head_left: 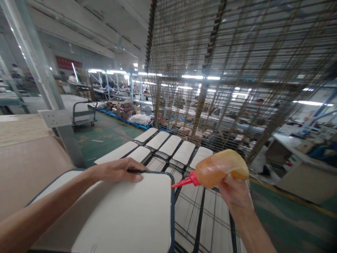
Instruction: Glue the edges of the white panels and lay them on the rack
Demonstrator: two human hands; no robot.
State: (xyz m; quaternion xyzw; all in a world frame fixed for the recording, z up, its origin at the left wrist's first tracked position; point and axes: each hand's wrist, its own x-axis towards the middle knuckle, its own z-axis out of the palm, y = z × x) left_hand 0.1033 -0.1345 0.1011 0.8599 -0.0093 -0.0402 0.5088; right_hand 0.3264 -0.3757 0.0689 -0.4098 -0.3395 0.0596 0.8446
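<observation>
A large white panel with a dark blue edge (131, 214) lies in front of me on a wire rack shelf (207, 218). My left hand (119, 169) rests on its far edge, fingers curled over the rim. My right hand (233, 191) is closed round an amber squeeze bottle (221, 168) with a red nozzle. The nozzle tip (173, 186) points left and sits right at the panel's far right corner.
Several smaller white panels (171, 144) lie in rows on the rack beyond. A tall wire rack (237, 70) rises behind them. A grey steel column (39, 70) stands at left, with a cart (84, 116) behind it. Workbenches and people fill the background.
</observation>
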